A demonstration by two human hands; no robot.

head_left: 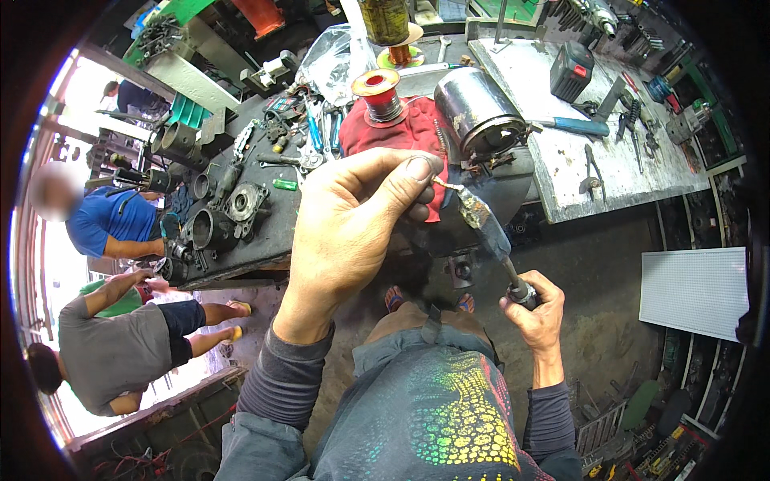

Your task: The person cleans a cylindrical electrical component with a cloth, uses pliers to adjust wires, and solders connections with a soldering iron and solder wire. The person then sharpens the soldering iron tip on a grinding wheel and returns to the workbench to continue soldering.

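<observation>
A thin copper wire (pixel 446 185) is pinched in the left hand (pixel 353 216), while a soldering iron (pixel 489 232) is gripped by the right hand (pixel 536 309), its tip at the wire beside the metal motor housing (pixel 479 108) on the bench (pixel 561 172). The joint appears unfinished; soldering is judged under way.

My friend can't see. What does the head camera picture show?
A person's left hand pinches a thin wire against the tip of a soldering iron held by the right hand, beside a metal motor housing on a cluttered workbench.

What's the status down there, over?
Left hand pinching copper wire. Right hand gripping soldering iron, tip at wire. Metal motor housing just behind.
</observation>
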